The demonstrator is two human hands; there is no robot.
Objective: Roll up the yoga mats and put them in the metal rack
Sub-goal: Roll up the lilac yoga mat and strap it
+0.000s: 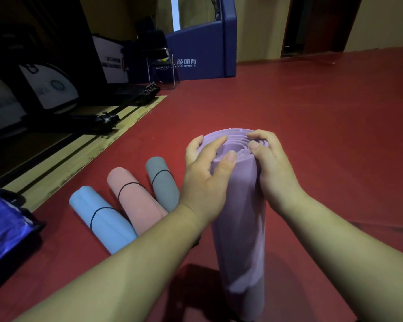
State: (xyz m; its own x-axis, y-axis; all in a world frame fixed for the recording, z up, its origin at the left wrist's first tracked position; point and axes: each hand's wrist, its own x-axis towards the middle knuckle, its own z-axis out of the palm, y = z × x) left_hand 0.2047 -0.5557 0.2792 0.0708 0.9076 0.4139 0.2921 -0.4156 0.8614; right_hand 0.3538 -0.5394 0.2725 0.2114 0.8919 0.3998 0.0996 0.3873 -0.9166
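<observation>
Lower left, near the wooden strip's [84, 159] edge: blue mat [102, 219], pink mat [133, 201], grey mat [163, 182], banded, side by side. Centre: purple mat [240, 228] upright, left hand [205, 177] and right hand [272, 168] curled round its top rim. Right: open red floor [323, 135]. Upper centre, blue pad [196, 43] reads "SPORTS".

Looks like a gym / sports hall to me. Red sports floor [312, 108] covers most of the rm, w/ a wood strip [63, 168] along its left edge. Blue padded barrier [203, 43] at the back has "SPORTS" printed on it, folding chair [159, 54] in front. Rolled yoga mats on the floor: blue mat [102, 219], pink mat [135, 198], grey mat [163, 184], each w/ a black band, plus purple mat [240, 240] on end.
</observation>
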